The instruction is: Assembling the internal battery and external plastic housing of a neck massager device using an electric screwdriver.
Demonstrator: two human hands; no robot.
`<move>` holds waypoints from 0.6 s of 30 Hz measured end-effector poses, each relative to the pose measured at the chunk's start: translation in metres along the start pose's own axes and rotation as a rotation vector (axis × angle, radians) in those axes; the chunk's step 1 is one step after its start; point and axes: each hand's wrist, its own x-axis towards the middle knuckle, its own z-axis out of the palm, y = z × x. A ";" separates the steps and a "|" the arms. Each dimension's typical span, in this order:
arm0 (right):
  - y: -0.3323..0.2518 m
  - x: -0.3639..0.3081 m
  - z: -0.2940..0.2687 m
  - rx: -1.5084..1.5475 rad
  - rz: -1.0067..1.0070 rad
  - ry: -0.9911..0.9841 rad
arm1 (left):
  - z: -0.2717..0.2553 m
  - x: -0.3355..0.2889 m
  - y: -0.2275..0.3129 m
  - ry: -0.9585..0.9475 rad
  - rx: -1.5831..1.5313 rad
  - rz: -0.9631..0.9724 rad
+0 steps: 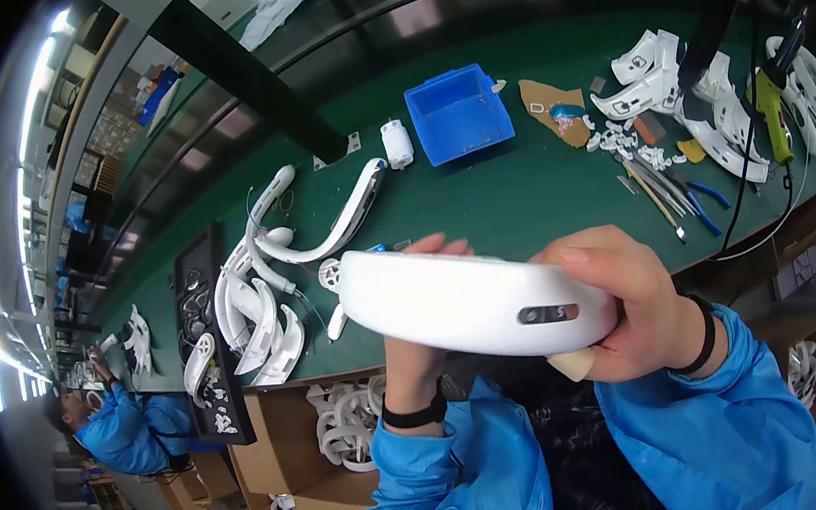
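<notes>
A white curved plastic housing [444, 301] with a dark oval slot near its right end is held up in front of me, above the bench's near edge. My right hand [640, 304] is closed round its right end, thumb on top, with a pale yellow covering on one fingertip below. My left hand [413, 360] grips it from behind; the fingertips show over the upper edge and the palm is hidden. Just left of the housing's end, a small round white part [330, 275] lies on the green bench [467, 198].
Several curved white shells [249, 313] lie at left beside a black tray [234, 406]. A blue bin [464, 143] and a white cylinder [396, 144] stand beyond. Pliers [706, 191], a green electric screwdriver [772, 118] and white parts lie at right. A co-worker [131, 428] sits far left.
</notes>
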 end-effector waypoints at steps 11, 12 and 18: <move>-0.015 0.001 -0.016 -0.212 0.046 -0.255 | 0.011 0.017 0.003 0.066 -0.511 0.332; -0.015 -0.003 -0.015 -0.202 0.051 -0.265 | 0.005 0.020 0.001 0.036 -0.525 0.381; -0.008 -0.023 -0.002 -0.076 0.098 -0.284 | -0.001 0.023 0.007 -0.022 -0.507 0.523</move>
